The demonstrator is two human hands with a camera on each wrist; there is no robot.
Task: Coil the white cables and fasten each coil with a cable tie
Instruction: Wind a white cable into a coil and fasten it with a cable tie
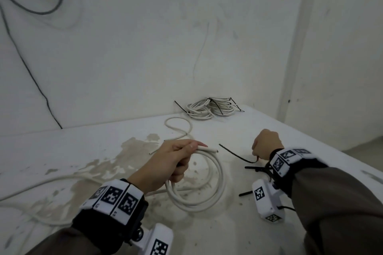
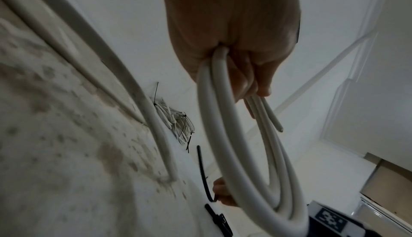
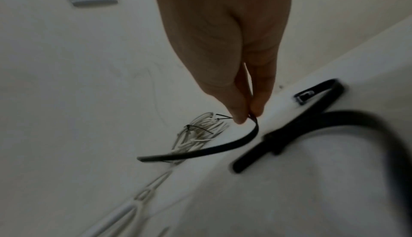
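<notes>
My left hand (image 1: 172,163) grips a white cable coil (image 1: 209,188) of a few loops just above the table; the cut cable end (image 1: 273,150) sticks out past the fingers. In the left wrist view the coil (image 2: 234,152) hangs from the closed fist (image 2: 231,38). My right hand (image 1: 266,145) pinches one end of a black cable tie (image 1: 236,154), which curves out to the left over the table. The right wrist view shows thumb and finger (image 3: 247,114) pinching the tie (image 3: 211,151).
Several tied white coils (image 1: 209,107) lie at the table's back edge by the wall. A loose white cable (image 1: 178,128) snakes across the stained white table (image 1: 103,161). More black ties (image 1: 259,170) lie under my right wrist. The table edge runs along the right.
</notes>
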